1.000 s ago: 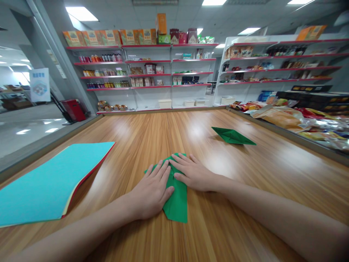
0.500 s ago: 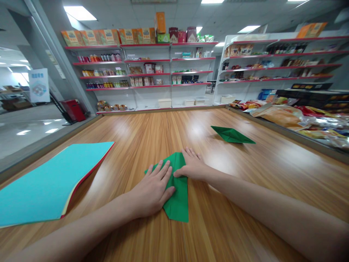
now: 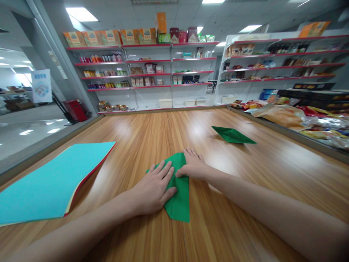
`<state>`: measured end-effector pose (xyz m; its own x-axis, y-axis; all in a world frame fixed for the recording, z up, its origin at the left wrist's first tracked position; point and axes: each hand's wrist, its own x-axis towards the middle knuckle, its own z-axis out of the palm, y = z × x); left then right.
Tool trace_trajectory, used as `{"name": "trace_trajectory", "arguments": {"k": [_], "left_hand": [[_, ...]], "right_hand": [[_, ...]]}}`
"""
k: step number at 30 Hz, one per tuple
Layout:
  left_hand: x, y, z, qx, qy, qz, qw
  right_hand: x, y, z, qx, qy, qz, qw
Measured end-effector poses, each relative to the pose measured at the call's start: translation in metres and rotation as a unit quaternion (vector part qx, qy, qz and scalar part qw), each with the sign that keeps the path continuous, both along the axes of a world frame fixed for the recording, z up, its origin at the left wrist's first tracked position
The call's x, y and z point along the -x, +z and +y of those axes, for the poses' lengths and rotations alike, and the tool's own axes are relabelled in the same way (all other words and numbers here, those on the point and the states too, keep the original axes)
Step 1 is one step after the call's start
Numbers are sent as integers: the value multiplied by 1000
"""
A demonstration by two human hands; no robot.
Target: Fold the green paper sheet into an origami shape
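A partly folded sheet of green paper lies on the wooden table in front of me, with creases across it. My left hand rests flat on its left side, fingers stretched out and pointing away from me. At the upper right edge, my right hand presses on the paper with its fingers extended and its thumb on the middle. Both hands cover parts of the sheet. Farther off to the right sits a folded green paper boat shape, touched by neither hand.
A stack of coloured paper, turquoise on top with cream and red beneath, lies at the left. Packaged snacks are piled beyond the table's right edge. Stocked shelves stand behind the wooden table.
Both hands stay in nearly the same place on the green paper. The whole view has shifted very slightly; nothing was picked up or let go.
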<state>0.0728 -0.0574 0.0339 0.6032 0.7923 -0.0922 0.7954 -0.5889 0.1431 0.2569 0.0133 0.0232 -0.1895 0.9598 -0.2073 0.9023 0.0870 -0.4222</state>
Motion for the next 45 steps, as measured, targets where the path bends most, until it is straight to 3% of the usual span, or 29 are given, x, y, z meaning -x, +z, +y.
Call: {"name": "trace_trajectory", "arguments": {"k": [9,20,32,35,41,45], "left_hand": [[11,-6,-3,-63,-11,-10,998],[12,-1,-4,-10,0,-11,1000],[13,5,-6,-53,-37,1,998],[12,8,-8,-65,-54,-8,996],[8,2,-2,-21,-51,9,998],[8,-3,1,-26,-58,12,998]], "right_hand": [[8,6,-3,-2,-1,-3,1000],[-14,19,-1,8,38,-28,999],[-13,3,-2,3,47,-38,998],[-13,6,-4,5,64,-42,997],[-17,10,-9,3,84,-43,996],[-21,10,-11,-18,159,-29,987]]}}
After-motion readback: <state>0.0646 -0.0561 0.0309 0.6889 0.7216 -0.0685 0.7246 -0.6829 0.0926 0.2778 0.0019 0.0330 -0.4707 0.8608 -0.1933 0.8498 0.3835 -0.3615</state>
